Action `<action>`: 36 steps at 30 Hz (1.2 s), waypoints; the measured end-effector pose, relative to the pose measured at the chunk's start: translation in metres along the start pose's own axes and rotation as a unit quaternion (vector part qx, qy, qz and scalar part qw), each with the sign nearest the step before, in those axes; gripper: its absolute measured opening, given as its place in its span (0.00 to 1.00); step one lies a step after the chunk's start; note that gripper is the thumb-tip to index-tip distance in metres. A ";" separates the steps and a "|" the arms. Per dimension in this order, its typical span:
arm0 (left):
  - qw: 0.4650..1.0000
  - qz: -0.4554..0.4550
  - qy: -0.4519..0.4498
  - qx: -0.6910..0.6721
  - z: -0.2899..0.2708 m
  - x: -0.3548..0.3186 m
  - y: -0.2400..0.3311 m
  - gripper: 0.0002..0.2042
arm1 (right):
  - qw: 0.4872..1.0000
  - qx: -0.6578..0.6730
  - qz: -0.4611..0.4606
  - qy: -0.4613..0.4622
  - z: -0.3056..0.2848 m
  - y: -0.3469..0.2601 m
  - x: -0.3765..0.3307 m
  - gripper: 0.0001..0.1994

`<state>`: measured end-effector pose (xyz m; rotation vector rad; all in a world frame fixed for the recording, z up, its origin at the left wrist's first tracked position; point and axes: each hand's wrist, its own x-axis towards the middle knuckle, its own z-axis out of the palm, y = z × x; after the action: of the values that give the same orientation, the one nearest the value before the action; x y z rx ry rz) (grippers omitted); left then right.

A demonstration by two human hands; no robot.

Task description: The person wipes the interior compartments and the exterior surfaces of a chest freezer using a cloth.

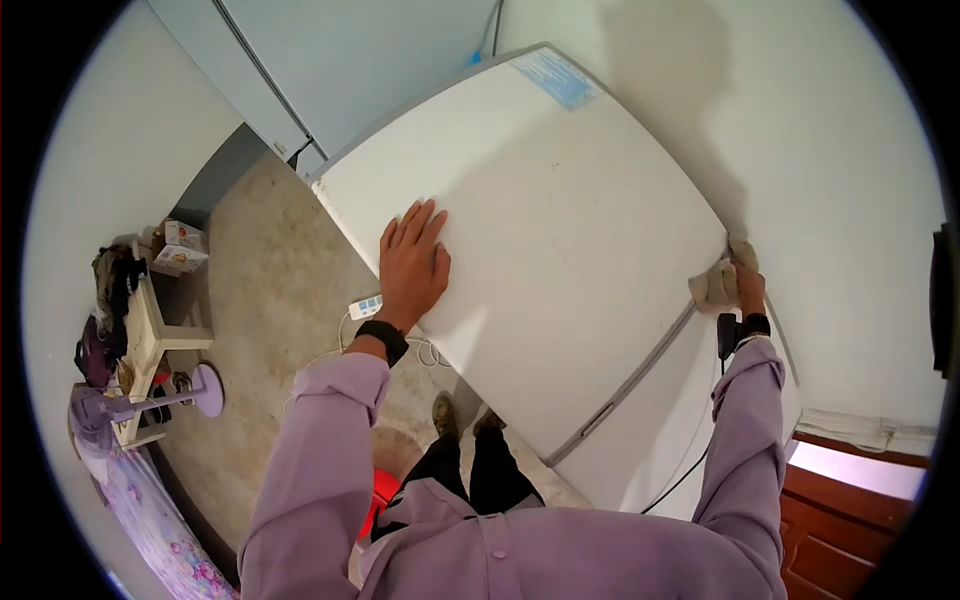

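White fridge [575,240] is directly ahead. L hand [412,270] lies palm-down on its larger door [520,310] nr fridge's L edge, fingers slightly spread. R hand [749,288] is at fridge's R edge, by the door seam [640,366], fingers closed on beige cloth [713,286]; tips hidden, can't tell exact grip. Power strip [366,307] sits on floor [265,270] L of fridge.
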<state>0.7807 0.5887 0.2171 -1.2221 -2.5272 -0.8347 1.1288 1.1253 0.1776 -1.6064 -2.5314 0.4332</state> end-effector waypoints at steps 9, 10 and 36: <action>1.000 -0.002 0.021 -0.003 0.012 -0.003 -0.002 0.20 | 0.995 -0.086 -0.010 -0.053 0.012 -0.035 -0.157 0.26; 1.000 -0.007 0.018 0.012 0.010 -0.006 -0.008 0.20 | 0.996 -0.063 -0.019 -0.057 0.019 -0.054 -0.187 0.25; 0.999 -0.021 0.031 -0.020 0.018 -0.010 -0.011 0.19 | 0.826 0.555 0.071 -0.073 -0.122 -0.207 -0.403 0.20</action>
<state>0.7799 0.5868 0.1940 -1.1407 -2.5049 -0.9233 1.1539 0.7021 0.3786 -1.2257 -1.5527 1.6805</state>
